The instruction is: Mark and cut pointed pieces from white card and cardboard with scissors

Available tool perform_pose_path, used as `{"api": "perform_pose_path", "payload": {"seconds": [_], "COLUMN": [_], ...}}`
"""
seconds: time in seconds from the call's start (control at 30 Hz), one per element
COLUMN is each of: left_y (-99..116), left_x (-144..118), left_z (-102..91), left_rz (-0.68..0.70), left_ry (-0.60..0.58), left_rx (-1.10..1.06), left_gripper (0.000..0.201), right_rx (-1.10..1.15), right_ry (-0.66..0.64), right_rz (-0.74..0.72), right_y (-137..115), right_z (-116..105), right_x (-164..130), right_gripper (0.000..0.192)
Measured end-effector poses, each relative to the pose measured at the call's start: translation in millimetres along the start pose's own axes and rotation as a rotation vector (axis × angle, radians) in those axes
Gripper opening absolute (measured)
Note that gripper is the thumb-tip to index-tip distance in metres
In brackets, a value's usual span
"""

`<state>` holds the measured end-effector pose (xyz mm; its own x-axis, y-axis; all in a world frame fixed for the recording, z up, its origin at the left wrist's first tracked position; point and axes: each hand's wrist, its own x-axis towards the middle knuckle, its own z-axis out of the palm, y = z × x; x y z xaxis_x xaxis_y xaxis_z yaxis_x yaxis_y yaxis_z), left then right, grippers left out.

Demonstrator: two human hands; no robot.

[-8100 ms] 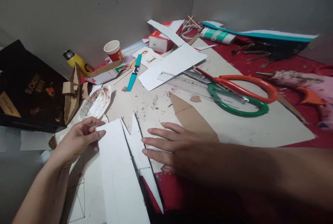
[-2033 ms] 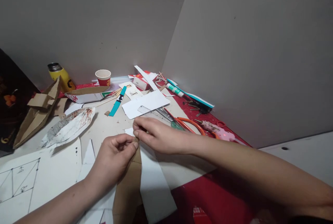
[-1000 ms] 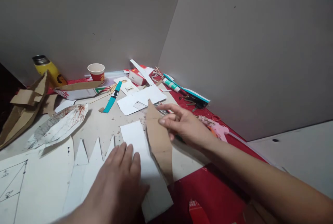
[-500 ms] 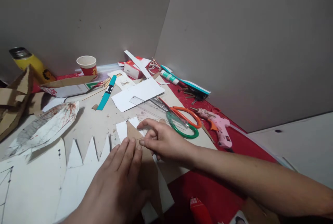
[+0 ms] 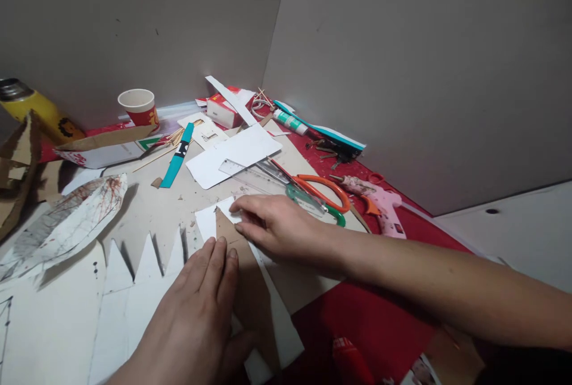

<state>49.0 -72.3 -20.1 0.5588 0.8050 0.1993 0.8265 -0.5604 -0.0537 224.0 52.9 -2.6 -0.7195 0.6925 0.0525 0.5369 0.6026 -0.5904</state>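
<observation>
My left hand (image 5: 196, 301) lies flat with its fingers stretched out, pressing on a brown pointed cardboard piece (image 5: 250, 289). The cardboard lies over a white card (image 5: 286, 331), whose edges show on both sides of it. Close to the cardboard's tip, my right hand (image 5: 279, 224) rests on the white card. Its thumb and forefinger are bent and apart, and nothing shows in its grasp. Left of my left hand is a white sheet cut into tall points (image 5: 147, 266).
Orange-handled scissors (image 5: 324, 188), green-handled scissors (image 5: 333, 212) and a clear ruler (image 5: 250, 176) lie beyond my right hand. A pink glue gun (image 5: 384, 206) is to the right. Farther back are a paper cup (image 5: 138, 108), a yellow bottle (image 5: 42, 114) and a teal strip (image 5: 179, 155).
My right hand's thumb and forefinger have moved up toward the cardboard's tip and come apart. My left hand stays on the cardboard. The view has shifted slightly right.
</observation>
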Motion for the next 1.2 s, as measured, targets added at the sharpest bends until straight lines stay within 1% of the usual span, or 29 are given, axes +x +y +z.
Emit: {"api": "perform_pose_path", "payload": {"seconds": [0.1,0.17,0.27,0.37,0.4,0.57,0.67,0.77,0.83,0.9,0.97,1.07,1.13,1.2], "left_y": [-1.5,-2.6,-4.6,-6.2,-6.6,-8.2,-10.7,-13.5,-14.8,-15.3,-15.3,-14.8,-14.7,-15.0], "left_x": [2.1,3.9,6.6,8.0,8.0,8.1,9.0,9.3,8.9,8.7,8.8,9.6,10.0,10.2], "left_z": [-0.8,-1.2,-2.0,-2.8,-2.9,-3.0,-3.0,-3.1,-3.1,-2.9,-2.4,-1.9,-1.9,-2.2], "left_rz": [0.021,0.039,0.068,0.079,0.075,0.040,0.034,0.034,0.037,0.040,0.045,0.052,0.052,0.048], "left_ry": [0.000,-0.003,-0.006,-0.012,-0.019,-0.066,-0.070,-0.081,-0.096,-0.102,-0.098,-0.104,-0.117,-0.124], "left_rx": [0.032,0.043,0.053,0.052,0.046,-0.027,-0.084,-0.131,-0.151,-0.152,-0.144,-0.131,-0.125,-0.122], "left_gripper": [0.075,0.078,0.083,0.085,0.084,0.082,0.085,0.088,0.089,0.089,0.090,0.090,0.090,0.092], "right_rx": [-0.021,-0.032,-0.088,-0.135,-0.142,-0.195,-0.330,-0.424,-0.412,-0.377,-0.341,-0.299,-0.264,-0.217], "right_ry": [0.069,0.073,0.032,-0.010,-0.021,-0.073,-0.120,-0.149,-0.171,-0.179,-0.140,0.005,0.106,0.212], "right_rz": [-0.242,-0.321,-0.327,-0.325,-0.328,-0.328,-0.355,-0.411,-0.374,-0.290,-0.203,-0.075,-0.005,0.017], "right_y": [9.6,15.8,21.4,21.7,20.9,12.7,6.4,1.7,0.0,-0.5,0.2,2.8,4.5,6.3], "right_z": [-1.3,0.2,5.5,10.3,11.2,9.9,6.3,4.1,4.9,7.4,9.3,5.1,-4.0,-17.0], "right_x": [11.0,21.6,38.6,51.3,53.8,58.1,58.9,60.2,61.5,63.8,67.4,73.9,76.6,76.2], "right_gripper": [0.024,0.024,0.021,0.007,0.006,0.011,0.014,0.012,0.012,0.011,0.010,0.012,0.017,0.021]}}
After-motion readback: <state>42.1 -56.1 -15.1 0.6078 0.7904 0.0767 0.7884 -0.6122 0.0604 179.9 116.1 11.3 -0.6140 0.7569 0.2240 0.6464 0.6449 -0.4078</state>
